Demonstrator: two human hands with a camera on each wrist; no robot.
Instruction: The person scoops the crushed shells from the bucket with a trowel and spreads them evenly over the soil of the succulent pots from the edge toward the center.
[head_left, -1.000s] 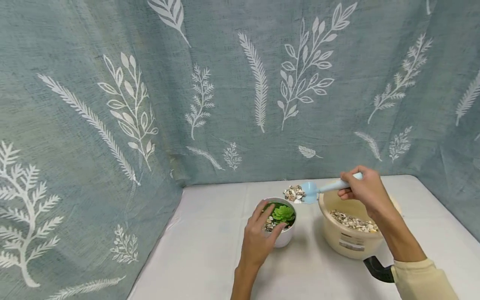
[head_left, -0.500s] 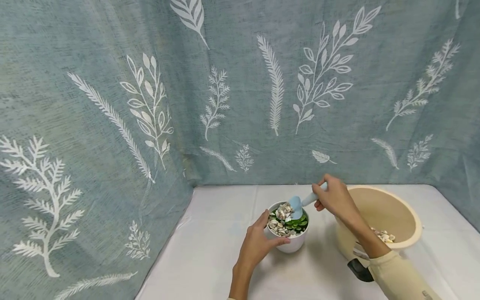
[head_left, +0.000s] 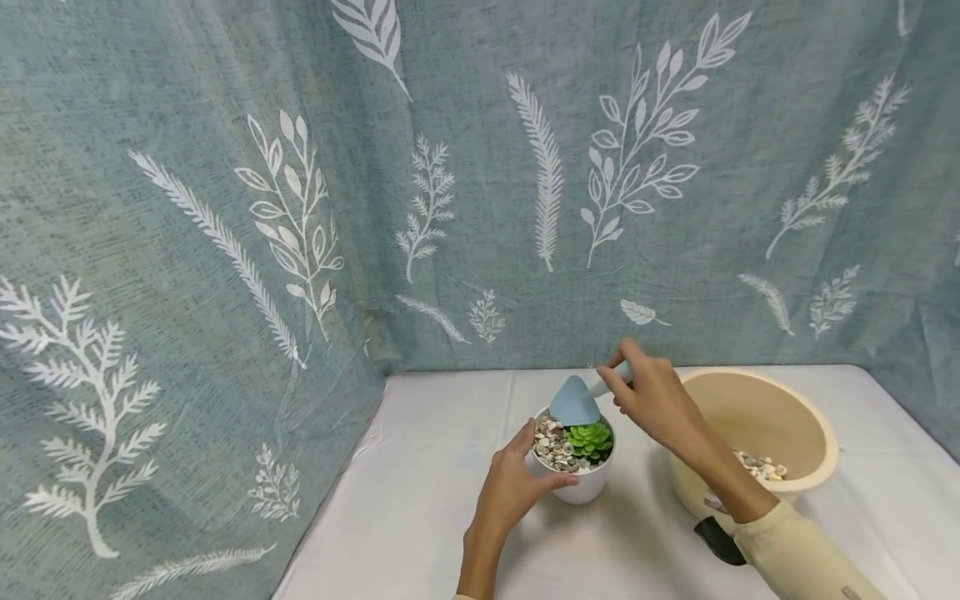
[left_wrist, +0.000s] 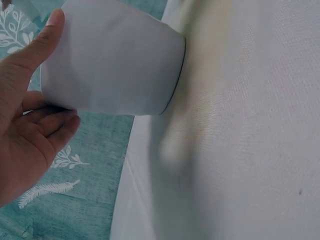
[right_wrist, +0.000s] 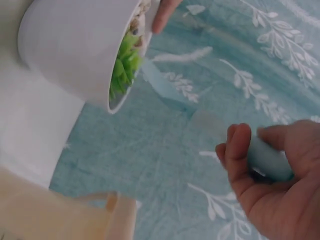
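A white plant pot [head_left: 579, 490] stands on the table with a green succulent [head_left: 589, 439] and small pebbles [head_left: 553, 447] inside. My left hand [head_left: 504, 487] holds it from the left, thumb in front and fingers round the side, as the left wrist view also shows of the pot [left_wrist: 115, 60]. My right hand [head_left: 654, 400] grips the handle of a light blue hand trowel [head_left: 574, 403]. Its blade is tipped over the pot's back rim, with its underside facing up. In the right wrist view the fingers curl round the trowel's handle [right_wrist: 267, 157].
A beige tub [head_left: 817, 437] holding more pebbles [head_left: 761, 467] stands on the right, partly behind my right forearm. A white cloth [head_left: 420, 467] covers the table. Behind hangs a blue-green curtain [head_left: 465, 208] with white leaf prints.
The trowel, loaded with pebbles, has moved left from beside the tub to over the pot and tipped. Pebbles now lie in the pot. My left hand has settled round the pot's side.
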